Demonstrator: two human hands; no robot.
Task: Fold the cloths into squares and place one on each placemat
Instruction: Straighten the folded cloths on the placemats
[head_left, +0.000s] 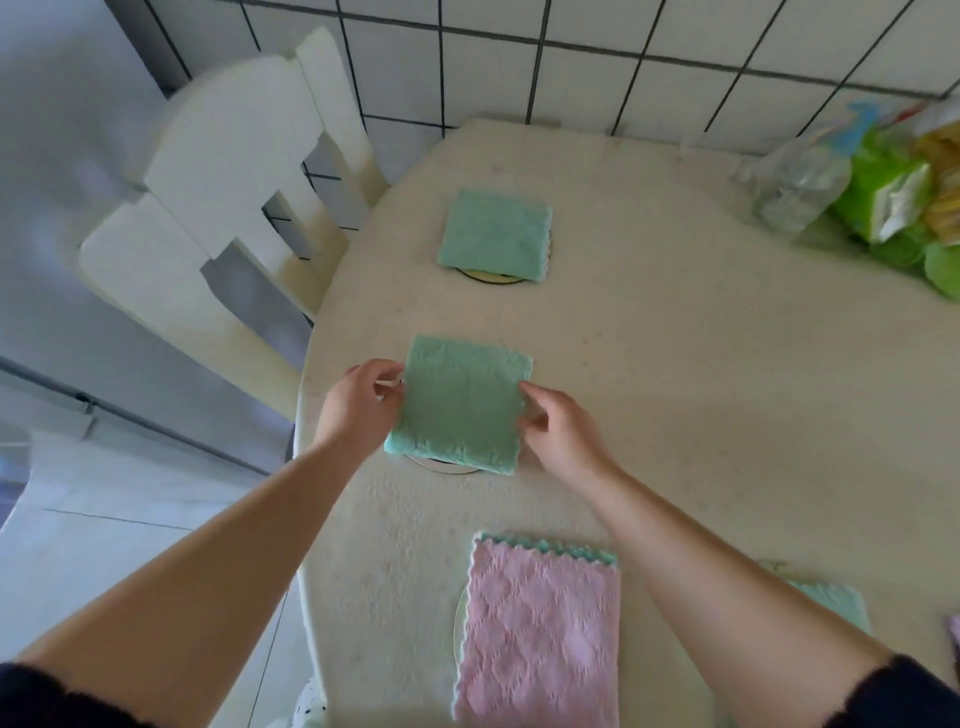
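A folded green cloth (460, 402) lies on a round placemat (447, 466) in the middle of the table. My left hand (361, 408) pinches its left edge and my right hand (558, 428) holds its right edge. Farther away a second folded green cloth (493, 236) rests on another round placemat (491, 277). Close to me a pink cloth (540, 634) with a green scalloped edge lies folded on a third placemat (460, 618). Part of another green cloth (836, 603) shows behind my right forearm.
A cream tablecloth (701, 389) covers the table. A white chair (228, 197) stands at the table's left side. A clear plastic bottle (795, 182) and green packets (898, 208) lie at the far right by the tiled wall.
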